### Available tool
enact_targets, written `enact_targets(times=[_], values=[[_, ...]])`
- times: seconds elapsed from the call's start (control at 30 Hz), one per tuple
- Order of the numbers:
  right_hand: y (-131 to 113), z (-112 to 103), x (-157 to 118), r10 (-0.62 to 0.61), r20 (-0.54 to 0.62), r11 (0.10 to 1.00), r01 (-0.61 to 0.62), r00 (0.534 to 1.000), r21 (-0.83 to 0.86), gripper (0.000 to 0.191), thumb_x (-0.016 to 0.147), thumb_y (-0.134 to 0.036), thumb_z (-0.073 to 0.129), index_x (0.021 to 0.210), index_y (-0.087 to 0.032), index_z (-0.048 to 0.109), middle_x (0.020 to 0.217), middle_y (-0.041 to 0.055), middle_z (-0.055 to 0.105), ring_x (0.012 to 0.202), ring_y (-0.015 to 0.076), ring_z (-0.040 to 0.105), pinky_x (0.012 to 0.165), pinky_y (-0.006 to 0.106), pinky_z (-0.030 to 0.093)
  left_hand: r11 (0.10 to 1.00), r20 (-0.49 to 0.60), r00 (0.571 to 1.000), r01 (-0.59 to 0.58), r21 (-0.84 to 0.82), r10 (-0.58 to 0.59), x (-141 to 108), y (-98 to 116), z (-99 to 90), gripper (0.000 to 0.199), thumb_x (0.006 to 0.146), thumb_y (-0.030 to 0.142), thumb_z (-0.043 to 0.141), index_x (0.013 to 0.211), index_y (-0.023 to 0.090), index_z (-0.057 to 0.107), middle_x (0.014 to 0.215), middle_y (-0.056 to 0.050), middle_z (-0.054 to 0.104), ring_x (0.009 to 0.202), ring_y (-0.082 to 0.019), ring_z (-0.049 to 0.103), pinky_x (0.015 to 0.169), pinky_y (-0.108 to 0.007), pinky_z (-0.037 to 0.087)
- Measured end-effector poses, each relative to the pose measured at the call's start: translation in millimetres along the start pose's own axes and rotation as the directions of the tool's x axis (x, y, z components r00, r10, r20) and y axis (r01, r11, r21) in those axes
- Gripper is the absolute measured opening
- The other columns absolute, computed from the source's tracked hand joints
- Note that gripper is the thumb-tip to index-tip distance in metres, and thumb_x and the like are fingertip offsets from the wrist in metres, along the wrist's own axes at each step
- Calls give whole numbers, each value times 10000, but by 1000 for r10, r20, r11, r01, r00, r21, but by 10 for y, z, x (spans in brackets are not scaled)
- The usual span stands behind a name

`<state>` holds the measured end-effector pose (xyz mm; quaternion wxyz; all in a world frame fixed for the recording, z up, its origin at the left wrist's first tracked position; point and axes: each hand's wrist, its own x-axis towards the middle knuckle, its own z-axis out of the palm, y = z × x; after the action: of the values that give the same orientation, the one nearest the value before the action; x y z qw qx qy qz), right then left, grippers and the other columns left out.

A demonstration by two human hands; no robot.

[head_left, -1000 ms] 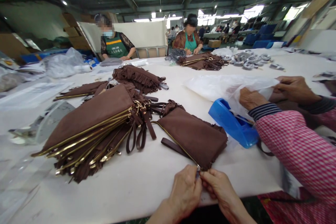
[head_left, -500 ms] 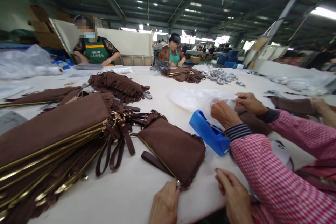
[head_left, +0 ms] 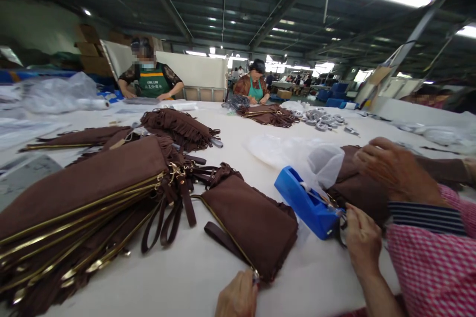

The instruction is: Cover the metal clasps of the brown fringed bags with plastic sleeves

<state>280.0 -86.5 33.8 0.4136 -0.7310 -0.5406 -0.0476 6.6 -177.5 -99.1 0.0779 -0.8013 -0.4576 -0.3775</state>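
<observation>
A brown fringed pouch (head_left: 256, 223) with a gold zip and wrist strap lies flat before me. My left hand (head_left: 238, 294) pinches the zipper pull (head_left: 256, 275) at its near corner, mostly covered by my fingers. My right hand (head_left: 362, 237) is closed at the cutting end of a blue tape dispenser (head_left: 305, 203), fingertips together on the tape there; the strip itself is barely visible. Just beyond, a co-worker's hand (head_left: 397, 168) in a striped cuff and pink checked sleeve is raised over another brown pouch (head_left: 357, 193).
Stacked brown pouches (head_left: 85, 173) with gold zips and hanging straps fill the left. More fringed pouches (head_left: 182, 126) lie behind. White plastic bags (head_left: 297, 156) sit behind the dispenser. Two people work across the white table (head_left: 167, 277). Grey straps (head_left: 323, 119) are heaped at the back.
My right hand has moved forward from the table's near edge to the dispenser. The co-worker's hands have left the white plastic. My left hand stays at the pouch corner; the view has shifted slightly.
</observation>
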Motion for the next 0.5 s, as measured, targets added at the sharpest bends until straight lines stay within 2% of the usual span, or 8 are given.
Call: enact_targets(times=[0.07, 0.17, 0.27, 0.4, 0.5], values=[[101, 70, -79, 63, 3, 994, -63, 998, -86, 359, 798, -365, 327, 861, -127, 588, 1014, 151, 586, 1011, 272, 479, 900, 447, 322, 1000, -36, 999, 10, 21, -9, -1, -5, 13, 216, 853, 191, 276, 938, 150, 471, 578, 7, 558, 491, -87, 562, 458, -148, 455], [118, 126, 44, 100, 88, 985, -87, 991, -146, 315, 705, -396, 383, 699, -175, 607, 1005, 156, 601, 984, 321, 472, 844, 448, 332, 999, -58, 998, 30, 23, -28, 4, 3, 18, 241, 855, 188, 256, 919, 165, 488, 555, 13, 544, 475, -82, 553, 450, -140, 447], [97, 130, 231, 146, 192, 989, -137, 970, -59, 213, 605, -374, 473, 526, -205, 575, 894, 131, 619, 930, 328, 477, 800, 437, 325, 1000, -41, 999, 27, 13, -26, 4, 8, 14, 238, 855, 190, 263, 918, 155, 489, 570, 9, 552, 483, -81, 557, 452, -140, 444], [135, 143, 338, 221, 285, 963, -255, 933, 88, 130, 496, -304, 524, 415, -204, 541, 603, 72, 597, 719, 264, 532, 669, 374, 366, 1000, -14, 1000, 23, -8, -23, -4, -3, 9, 229, 858, 197, 266, 921, 141, 479, 587, 3, 571, 499, -84, 565, 462, -147, 445], [164, 110, 312, 307, 266, 898, -371, 914, 237, 151, 466, -330, 530, 467, -182, 563, 673, 70, 615, 685, 226, 538, 617, 339, 391, 1000, -4, 1000, 26, -18, -26, -7, -17, -1, 224, 859, 201, 268, 931, 143, 473, 605, -1, 585, 521, -85, 575, 477, -148, 452]])
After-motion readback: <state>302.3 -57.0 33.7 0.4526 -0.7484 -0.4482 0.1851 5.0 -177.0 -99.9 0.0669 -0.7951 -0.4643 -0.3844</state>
